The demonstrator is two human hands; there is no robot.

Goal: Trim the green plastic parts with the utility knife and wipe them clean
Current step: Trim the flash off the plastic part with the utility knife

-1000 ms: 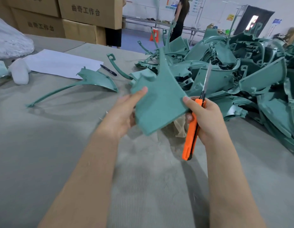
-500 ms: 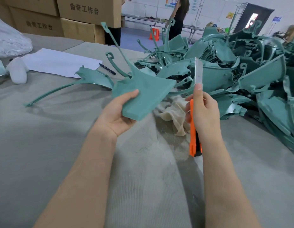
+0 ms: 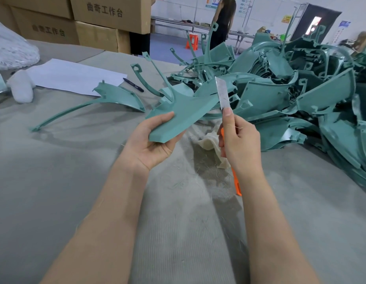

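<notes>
Left hand (image 3: pixel 151 144), centre frame, gripped the green plastic part (image 3: pixel 178 117), thumb on top and fingers beneath. Right hand (image 3: pixel 239 144) was clamped round the utility knife (image 3: pixel 222 95). The orange handle was mostly hidden behind hand and wrist; the blade stood upright beside the part's right edge. Cloth (image 3: pixel 208 144) partly covered. Pile of green parts (image 3: pixel 301 89) cut off at right. Cartons (image 3: pixel 108 13), upper left, read 曲奇工作台.

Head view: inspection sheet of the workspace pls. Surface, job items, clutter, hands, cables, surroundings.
Surface: grey fabric-covered table, shavings near the cloth.
Job's things: green part held off the table; utility knife blade out, pointing up beside it; cloth lying on table; pile of green parts at right.
Clutter: paper sheet, pen, loose green piece.
Hands: left hand grips green part; right hand grips utility knife.
Cables: nothing seen.
Surroundings: cardboard boxes, person at far bench.
</notes>
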